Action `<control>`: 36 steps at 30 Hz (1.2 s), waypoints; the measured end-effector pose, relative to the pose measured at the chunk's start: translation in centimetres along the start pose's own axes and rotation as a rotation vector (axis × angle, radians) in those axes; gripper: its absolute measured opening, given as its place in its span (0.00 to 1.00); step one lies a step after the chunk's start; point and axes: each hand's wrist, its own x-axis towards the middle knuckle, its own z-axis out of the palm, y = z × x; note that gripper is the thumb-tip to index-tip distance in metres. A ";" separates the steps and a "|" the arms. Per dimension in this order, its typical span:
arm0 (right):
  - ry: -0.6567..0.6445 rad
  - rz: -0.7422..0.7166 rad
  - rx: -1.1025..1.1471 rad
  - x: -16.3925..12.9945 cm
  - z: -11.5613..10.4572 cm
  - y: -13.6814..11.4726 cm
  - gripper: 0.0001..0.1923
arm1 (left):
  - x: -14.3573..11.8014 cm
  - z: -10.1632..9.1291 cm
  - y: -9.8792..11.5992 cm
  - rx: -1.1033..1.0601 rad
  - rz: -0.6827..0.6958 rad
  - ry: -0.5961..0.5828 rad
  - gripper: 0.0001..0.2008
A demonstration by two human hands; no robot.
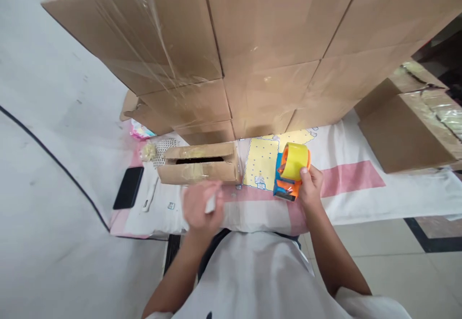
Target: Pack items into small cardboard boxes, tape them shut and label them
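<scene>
right hand (311, 184) grips a glossy yellow-and-orange tape dispenser (291, 171) — blurred left hand (200, 207) pinches something small, white.

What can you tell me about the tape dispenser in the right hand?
The tape dispenser looks like plastic, with an orange and blue body and a roll of yellowish tape on top. The right hand grips it from the right side, and its lower end sits on or just above the pink and white cloth, near the small box.

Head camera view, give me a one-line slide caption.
Right hand grips an orange tape dispenser with yellow roll; blurred left hand holds something white beside a small open cardboard box.
</scene>
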 end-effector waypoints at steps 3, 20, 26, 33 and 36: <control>-0.012 0.014 0.100 -1.0 1.1 -1.8 0.31 | -1.2 4.1 4.4 -0.349 -0.293 -0.307 0.16; 0.107 -0.291 -0.239 2.4 0.8 0.6 0.32 | -0.2 11.3 6.5 -1.002 -0.919 -0.707 0.16; 0.261 -0.104 -0.261 3.0 1.0 -0.6 0.34 | 0.1 11.1 7.1 -1.051 -1.014 -0.761 0.17; 0.299 0.206 0.048 5.6 1.5 -4.3 0.31 | -1.4 10.9 7.3 -0.973 -0.958 -0.883 0.11; 0.299 0.283 0.104 5.6 1.6 -5.5 0.28 | -1.6 11.0 7.0 -0.965 -0.977 -0.879 0.11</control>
